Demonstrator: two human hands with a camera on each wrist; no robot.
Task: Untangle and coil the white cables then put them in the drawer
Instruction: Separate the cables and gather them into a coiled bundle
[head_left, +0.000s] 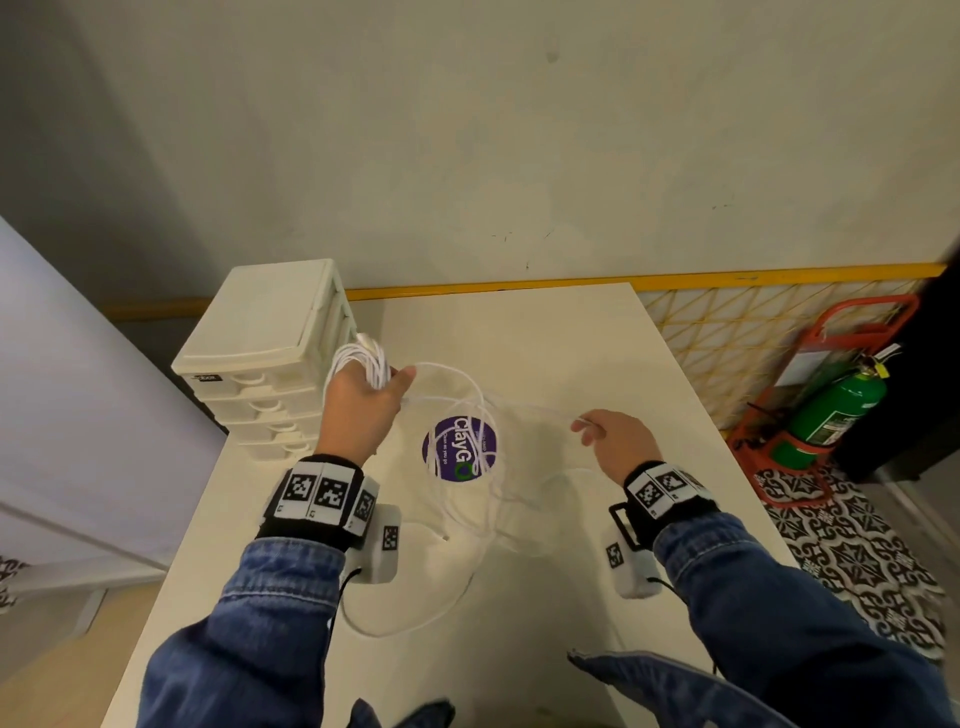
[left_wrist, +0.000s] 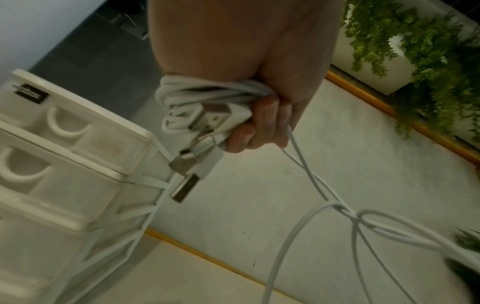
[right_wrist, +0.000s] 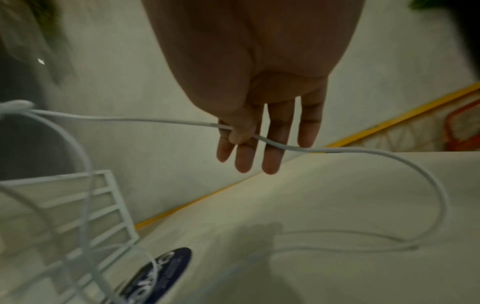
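1. Two hands are raised over the surface. The left hand (head_left: 358, 405) has its fingers (left_wrist: 255, 131) curled tight round a coiled bundle of white cable (left_wrist: 205, 98); two metal-tipped plugs (left_wrist: 187, 179) hang out of the bundle just below those fingers.
2. The right hand (head_left: 615, 441) pinches a single thin white cable strand (right_wrist: 116, 118) between thumb and forefinger; its other fingers (right_wrist: 272, 148) point down, straight and slightly apart, with the strand running across them.
3. Between the two hands the strand is stretched in the air. Past the right fingers it curves down in a loop and lies on the surface.
4. Below the left fingers more loose white cable loops (head_left: 467, 467) hang and cross one another, then spread in tangled rings on the cream table surface (head_left: 571, 353) between and beneath the hands.
5. Under those loops, between the hands, a round purple sticker with white lettering (head_left: 460, 449) lies flat on the surface.
6. Just to the left of the left hand stands a cream plastic drawer unit (head_left: 260, 332) with stacked drawers, all pushed in, each with a curved handle (left_wrist: 64, 127).
7. Well to the right of the right hand, off the surface, a green fire extinguisher (head_left: 831, 410) sits in a red metal stand (head_left: 852, 312) on a patterned floor.
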